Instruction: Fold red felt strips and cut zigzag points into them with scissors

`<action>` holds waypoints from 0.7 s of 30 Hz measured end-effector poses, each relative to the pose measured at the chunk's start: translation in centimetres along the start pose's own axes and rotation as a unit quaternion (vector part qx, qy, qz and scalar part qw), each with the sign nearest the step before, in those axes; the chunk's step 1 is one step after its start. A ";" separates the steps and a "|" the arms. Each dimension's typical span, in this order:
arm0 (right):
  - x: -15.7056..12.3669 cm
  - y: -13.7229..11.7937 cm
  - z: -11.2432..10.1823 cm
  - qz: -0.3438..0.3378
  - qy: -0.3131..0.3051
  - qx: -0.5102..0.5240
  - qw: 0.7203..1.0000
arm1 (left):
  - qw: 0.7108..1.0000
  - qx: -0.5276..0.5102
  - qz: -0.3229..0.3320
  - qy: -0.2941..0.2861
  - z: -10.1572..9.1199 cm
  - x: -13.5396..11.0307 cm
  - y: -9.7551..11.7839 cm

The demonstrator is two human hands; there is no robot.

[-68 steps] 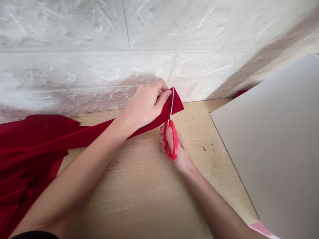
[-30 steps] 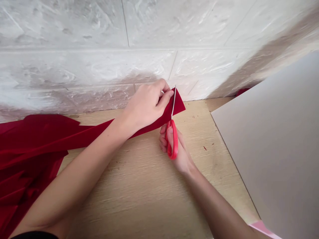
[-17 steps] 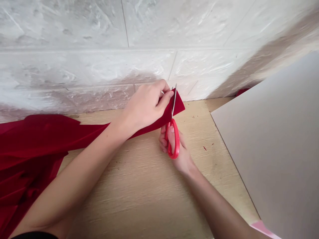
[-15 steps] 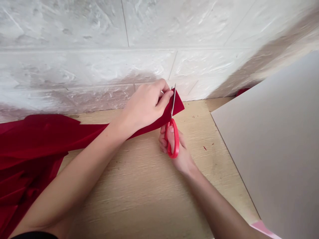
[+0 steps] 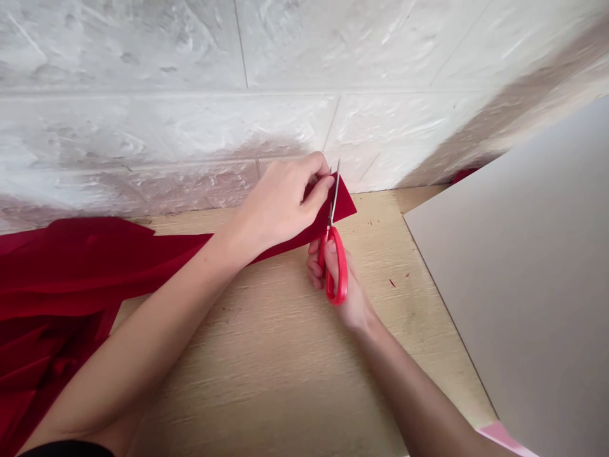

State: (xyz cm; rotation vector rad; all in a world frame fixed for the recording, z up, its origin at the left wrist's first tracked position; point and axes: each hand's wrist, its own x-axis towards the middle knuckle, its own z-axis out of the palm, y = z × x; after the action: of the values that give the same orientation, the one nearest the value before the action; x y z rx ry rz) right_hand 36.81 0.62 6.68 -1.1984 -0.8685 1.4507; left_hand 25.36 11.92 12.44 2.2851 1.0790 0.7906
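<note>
A long strip of dark red fabric (image 5: 95, 266) runs from a heap at the left across the wooden table to its tip by the wall. My left hand (image 5: 280, 203) pinches that tip, fingers closed on the cloth. My right hand (image 5: 340, 289) grips red-handled scissors (image 5: 334, 266) just below and right of the left hand. The steel blades point up and cross the fabric's end, right beside my left thumb. A small red corner (image 5: 346, 206) sticks out to the right of the blades.
A large pale grey board (image 5: 523, 266) covers the table's right side, with a pink edge (image 5: 499, 435) under its near corner. A white textured wall (image 5: 190, 95) stands close behind. Tiny red scraps (image 5: 391, 283) lie on the wooden tabletop (image 5: 266, 368).
Both hands, the scissors and the fabric tip have drifted slightly to the right. The blades sit a little further into the cloth's end.
</note>
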 end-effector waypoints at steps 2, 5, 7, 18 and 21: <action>0.0 -0.1 0.0 0.003 0.006 0.001 1.000 | 1.000 0.004 0.003 -0.003 0.1 0.0 0.0; 0.0 -0.2 0.1 0.011 0.009 0.008 1.000 | 1.000 0.006 -0.003 -0.004 0.2 0.0 0.0; 0.0 0.0 0.1 0.011 0.008 0.017 1.000 | 1.000 0.006 -0.009 -0.006 0.2 0.1 0.0; 0.1 0.5 0.0 0.007 0.003 0.035 0.999 | 1.000 0.014 -0.017 -0.014 0.1 0.0 -0.2; 0.1 0.2 0.0 0.015 0.004 0.032 0.999 | 1.000 0.022 -0.016 -0.013 0.2 0.0 -0.2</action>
State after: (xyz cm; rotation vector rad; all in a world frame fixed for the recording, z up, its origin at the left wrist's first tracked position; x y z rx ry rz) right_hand 36.76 0.71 6.51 -1.1738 -0.7967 1.4872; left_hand 25.41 12.01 12.18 2.3022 1.1288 0.7281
